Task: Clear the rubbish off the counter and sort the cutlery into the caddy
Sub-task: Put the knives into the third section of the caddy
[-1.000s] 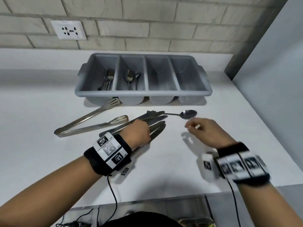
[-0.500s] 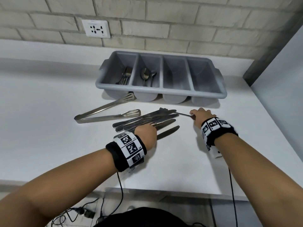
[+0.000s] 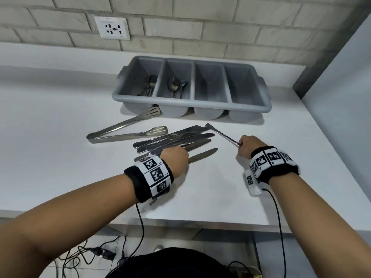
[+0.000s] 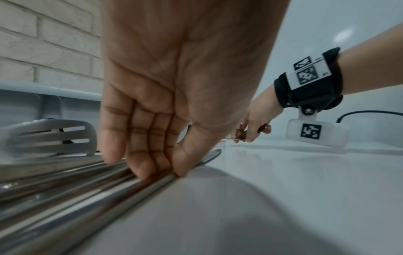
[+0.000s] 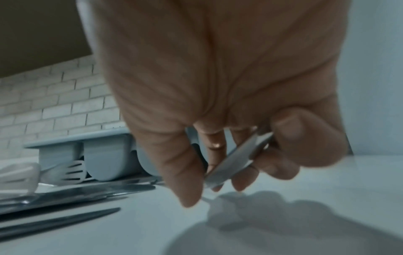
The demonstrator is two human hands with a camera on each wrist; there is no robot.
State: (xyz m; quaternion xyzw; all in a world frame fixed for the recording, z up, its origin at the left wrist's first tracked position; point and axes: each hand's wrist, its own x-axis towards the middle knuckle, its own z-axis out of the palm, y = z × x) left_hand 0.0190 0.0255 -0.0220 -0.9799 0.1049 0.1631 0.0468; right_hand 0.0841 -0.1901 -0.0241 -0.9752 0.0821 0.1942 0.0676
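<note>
On the white worktop (image 3: 60,109), in front of the grey four-compartment caddy (image 3: 192,101), we see a loose row of table knives (image 3: 180,139) lying roughly parallel, with a pair of steel tongs (image 3: 124,133) just to their left. The caddy stands against the brick wall; its leftmost compartment holds forks (image 3: 148,87), the next holds spoons (image 3: 175,86), and the two right compartments show only bare walls.

Our left hand (image 3: 174,159) rests on the knife handles. In the left wrist view its fingers (image 4: 139,151) are nearly straight and close together, with the thumb tip set against the nearest knife handle; we cannot confirm a full grip.

Our right hand (image 3: 248,146) holds a spoon (image 3: 220,134) by its bowl end. In the right wrist view the thumb and curled fingers (image 5: 185,172) pinch the bowl between them. The spoon handle points up and left towards the knives, its tip close to the caddy front.
</note>
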